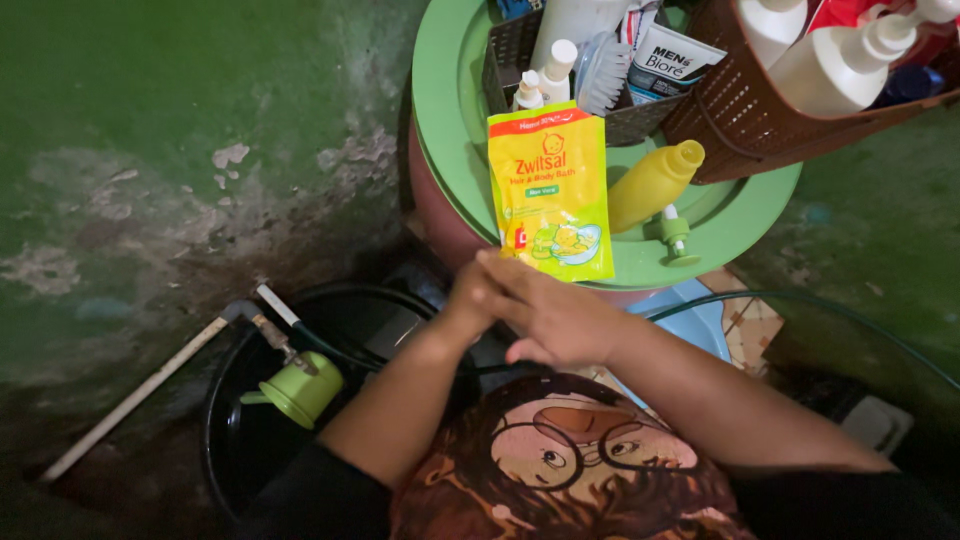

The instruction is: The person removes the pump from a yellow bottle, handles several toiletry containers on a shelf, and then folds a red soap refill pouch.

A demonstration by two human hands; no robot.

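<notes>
My left hand (468, 297) and my right hand (556, 322) are pressed together in the middle of the view, the right hand's fingers lying over the left. Neither holds an object. Just beyond them a yellow refill pouch (550, 190) leans upright at the near edge of a round green lid (735, 225). A yellow bottle (652, 183) without its cap lies on its side beside the pouch. Its green pump cap (676, 236) rests on the lid close by.
A brown basket (745, 115) of white bottles and a dark basket (512, 52) with bottles, a brush and a tube sit on the lid. Lower left, a green tap (302, 388) on a white pipe (130, 400) hangs over a black bucket (232, 452). A thin hose (800, 297) curves right.
</notes>
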